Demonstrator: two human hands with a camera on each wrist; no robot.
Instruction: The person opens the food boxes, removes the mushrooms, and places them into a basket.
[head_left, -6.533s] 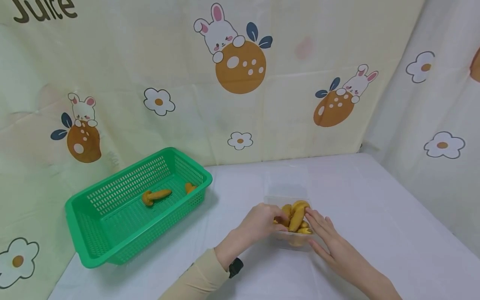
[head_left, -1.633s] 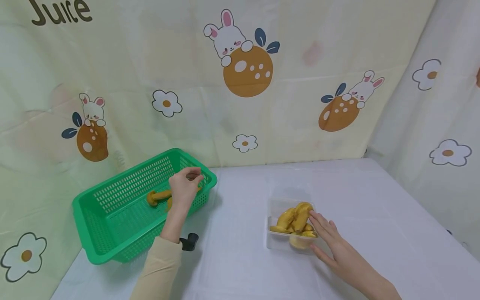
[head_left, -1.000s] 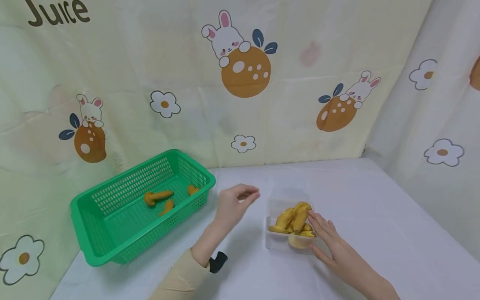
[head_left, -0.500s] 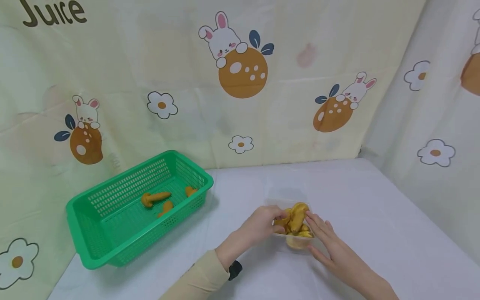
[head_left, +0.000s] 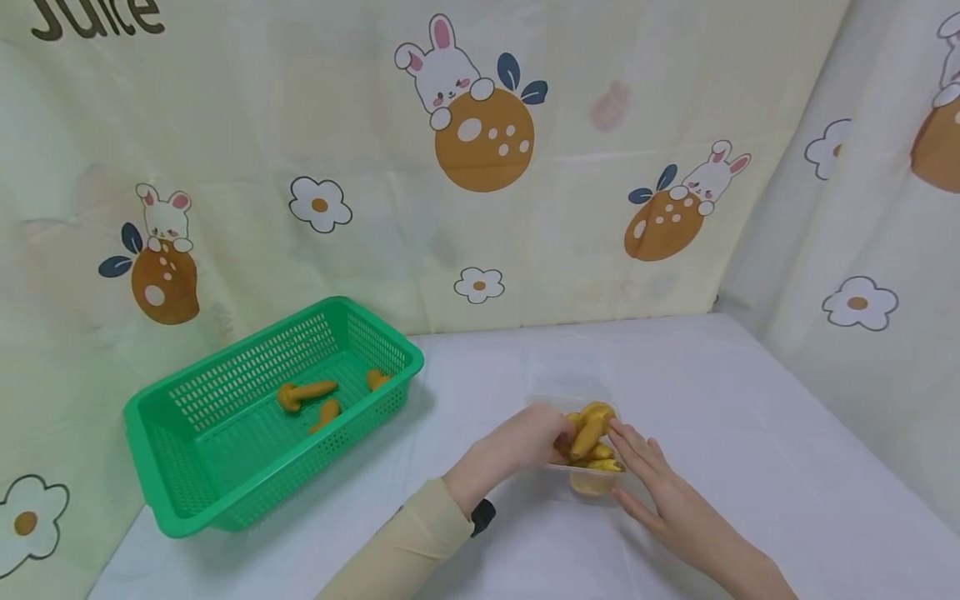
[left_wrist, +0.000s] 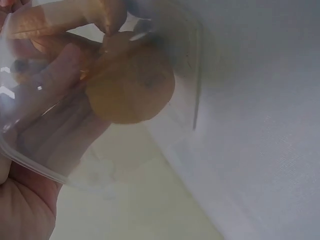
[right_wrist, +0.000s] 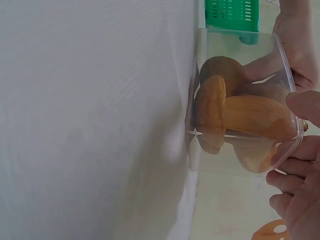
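In the head view, a clear plastic box (right_wrist: 235, 44) packed with several yellow-brown mushrooms (head_left: 588, 435) stands on the white table. My left hand (head_left: 523, 439) dips over the box's left side, its curled fingers gripping a mushroom inside. The left wrist view looks through the clear wall at that hand's fingers and a round mushroom cap (left_wrist: 134, 90). My right hand (head_left: 667, 496) steadies the box's right side with fairly straight fingers, thumb by the front corner. Through the box in the right wrist view, a thick-stemmed mushroom (right_wrist: 257, 117) lies sideways.
A green perforated basket (head_left: 262, 492) stands at the table's left. On its floor lie a long-stemmed mushroom (head_left: 307, 392) and two others (head_left: 327, 412), partly hidden by the near wall. A patterned curtain (head_left: 360, 258) hangs along the back.
One more mushroom lies in the basket than 6.5 seconds ago. My left hand has come back from the basket to the box and sunk deeper among the mushrooms. The right hand keeps its place.
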